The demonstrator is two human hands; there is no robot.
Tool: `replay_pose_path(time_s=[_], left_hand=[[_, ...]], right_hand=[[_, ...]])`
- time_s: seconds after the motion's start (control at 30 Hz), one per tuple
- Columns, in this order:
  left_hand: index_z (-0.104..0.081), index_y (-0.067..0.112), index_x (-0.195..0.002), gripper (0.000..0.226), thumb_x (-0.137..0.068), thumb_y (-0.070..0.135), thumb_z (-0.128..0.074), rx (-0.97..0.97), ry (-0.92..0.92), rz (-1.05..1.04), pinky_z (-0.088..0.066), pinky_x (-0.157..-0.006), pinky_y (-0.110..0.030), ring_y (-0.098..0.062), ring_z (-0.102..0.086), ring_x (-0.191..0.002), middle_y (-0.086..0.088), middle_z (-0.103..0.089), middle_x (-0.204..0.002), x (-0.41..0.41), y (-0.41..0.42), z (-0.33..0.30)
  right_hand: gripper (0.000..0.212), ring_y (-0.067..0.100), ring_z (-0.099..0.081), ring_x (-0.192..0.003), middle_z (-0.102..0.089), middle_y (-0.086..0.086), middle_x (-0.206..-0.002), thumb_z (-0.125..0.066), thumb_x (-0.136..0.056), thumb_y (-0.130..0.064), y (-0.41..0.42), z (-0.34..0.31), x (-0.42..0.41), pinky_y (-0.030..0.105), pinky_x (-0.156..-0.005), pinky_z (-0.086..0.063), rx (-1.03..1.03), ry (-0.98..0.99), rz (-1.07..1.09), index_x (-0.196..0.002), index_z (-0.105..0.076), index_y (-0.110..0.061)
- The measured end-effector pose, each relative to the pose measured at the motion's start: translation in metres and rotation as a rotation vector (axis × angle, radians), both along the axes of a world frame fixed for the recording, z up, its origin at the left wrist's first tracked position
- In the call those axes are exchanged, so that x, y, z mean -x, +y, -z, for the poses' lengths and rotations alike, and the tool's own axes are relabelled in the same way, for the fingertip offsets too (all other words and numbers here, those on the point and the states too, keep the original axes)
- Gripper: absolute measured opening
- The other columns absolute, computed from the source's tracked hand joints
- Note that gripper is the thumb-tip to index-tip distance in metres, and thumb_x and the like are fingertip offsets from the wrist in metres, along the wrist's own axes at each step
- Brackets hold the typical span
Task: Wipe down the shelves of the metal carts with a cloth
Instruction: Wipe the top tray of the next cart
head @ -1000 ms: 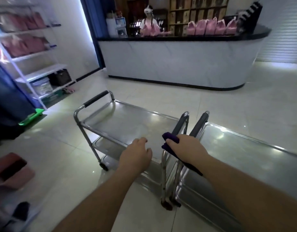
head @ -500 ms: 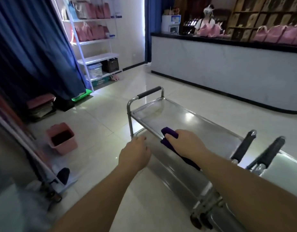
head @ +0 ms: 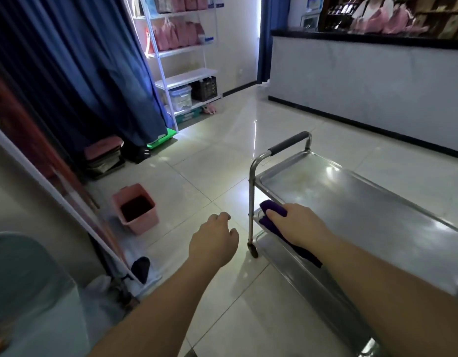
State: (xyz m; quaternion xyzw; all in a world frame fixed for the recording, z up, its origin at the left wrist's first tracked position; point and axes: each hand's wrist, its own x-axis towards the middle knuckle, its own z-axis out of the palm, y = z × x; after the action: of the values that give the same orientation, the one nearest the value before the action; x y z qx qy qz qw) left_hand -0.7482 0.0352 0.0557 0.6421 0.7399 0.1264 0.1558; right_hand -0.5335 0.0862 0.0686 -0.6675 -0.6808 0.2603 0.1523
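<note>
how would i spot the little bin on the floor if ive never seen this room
Start at the metal cart on the right and look left across the tiled floor. The pink bin stands by the wall, open-topped and dark inside, the only square pink tub standing on the tiles.

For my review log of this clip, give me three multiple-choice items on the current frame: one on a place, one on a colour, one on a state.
1. Where is the cloth?
A. In the pink bin
B. At the near left corner of the cart's top shelf
C. On the floor

2. What colour is the cloth?
A. Purple
B. White
C. Green

3. What is the left hand doing?
A. Gripping the cart handle
B. Holding the cloth
C. Hanging free over the floor, holding nothing

Answers: 1 B, the right hand presses the cloth on the top shelf by the corner post. 2 A, it shows purple. 3 C, the left hand hangs loosely curled beside the cart.
</note>
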Motion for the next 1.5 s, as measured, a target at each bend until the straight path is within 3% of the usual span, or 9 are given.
replay_pose_path(time_s=[0.17, 0.47, 0.77, 0.97, 1.2, 1.33, 1.5], left_hand=[[-0.046, 0.027, -0.147, 0.044, -0.105, 0.038, -0.043, 0.028, 0.013, 0.009, -0.047, -0.088, -0.038, -0.024, -0.059, -0.120, 0.002, -0.054, -0.142, 0.001, 0.077, 0.016], [-0.046, 0.029, -0.147, 0.045, -0.103, 0.041, -0.043, 0.089, 0.075, 0.004, -0.048, -0.086, -0.039, -0.024, -0.060, -0.117, 0.004, -0.054, -0.141, -0.031, 0.227, 0.020], [-0.048, 0.028, -0.144, 0.042, -0.104, 0.041, -0.042, 0.137, 0.045, 0.063, -0.049, -0.091, -0.039, -0.024, -0.060, -0.118, 0.003, -0.056, -0.137, -0.032, 0.351, 0.037], [-0.051, 0.028, -0.139, 0.037, -0.105, 0.041, -0.044, 0.108, 0.045, 0.247, -0.046, -0.082, -0.035, -0.022, -0.062, -0.112, 0.002, -0.057, -0.134, -0.025, 0.460, 0.058], [-0.049, 0.028, -0.144, 0.044, -0.103, 0.042, -0.047, 0.137, 0.057, 0.499, -0.053, -0.090, -0.037, -0.020, -0.062, -0.115, 0.003, -0.058, -0.138, -0.010, 0.570, 0.074], [-0.050, 0.027, -0.143, 0.042, -0.103, 0.039, -0.049, 0.158, 0.057, 0.608, -0.055, -0.091, -0.038, -0.020, -0.064, -0.112, 0.003, -0.058, -0.137, -0.017, 0.603, 0.081], [-0.054, 0.028, -0.134, 0.036, -0.101, 0.038, -0.045, 0.191, 0.078, 0.713, -0.054, -0.086, -0.039, -0.020, -0.063, -0.105, 0.004, -0.059, -0.128, -0.044, 0.617, 0.084]], right_hand=[[0.045, 0.012, -0.065, -0.072, -0.067, -0.005, -0.080, -0.045, -0.093, -0.065, 0.080, 0.021, 0.005, 0.032, -0.068, -0.053, 0.052, -0.008, -0.017, -0.087, -0.064, -0.025], [0.042, 0.010, -0.064, -0.066, -0.066, -0.008, -0.071, -0.047, -0.095, -0.061, 0.228, 0.027, -0.013, 0.027, -0.057, -0.041, 0.069, 0.019, -0.042, -0.075, -0.062, -0.029], [0.046, 0.016, -0.067, -0.067, -0.069, 0.000, -0.075, -0.044, -0.102, -0.056, 0.331, 0.049, -0.027, 0.029, -0.060, -0.046, 0.217, 0.018, 0.042, -0.083, -0.065, -0.020], [0.045, 0.015, -0.066, -0.068, -0.069, 0.000, -0.077, -0.043, -0.103, -0.058, 0.388, 0.062, -0.029, 0.029, -0.061, -0.045, 0.250, 0.010, 0.251, -0.086, -0.063, -0.021], [0.045, 0.019, -0.067, -0.074, -0.069, 0.003, -0.080, -0.045, -0.102, -0.057, 0.421, 0.064, -0.020, 0.034, -0.072, -0.053, 0.307, 0.065, 0.608, -0.087, -0.063, -0.019], [0.044, 0.020, -0.067, -0.072, -0.069, 0.003, -0.077, -0.047, -0.102, -0.057, 0.413, 0.070, -0.012, 0.033, -0.069, -0.052, 0.313, 0.128, 0.759, -0.086, -0.063, -0.019], [0.042, 0.026, -0.072, -0.077, -0.072, 0.006, -0.084, -0.047, -0.102, -0.055, 0.393, 0.076, -0.019, 0.043, -0.081, -0.061, 0.326, 0.225, 0.907, -0.096, -0.067, -0.018]])
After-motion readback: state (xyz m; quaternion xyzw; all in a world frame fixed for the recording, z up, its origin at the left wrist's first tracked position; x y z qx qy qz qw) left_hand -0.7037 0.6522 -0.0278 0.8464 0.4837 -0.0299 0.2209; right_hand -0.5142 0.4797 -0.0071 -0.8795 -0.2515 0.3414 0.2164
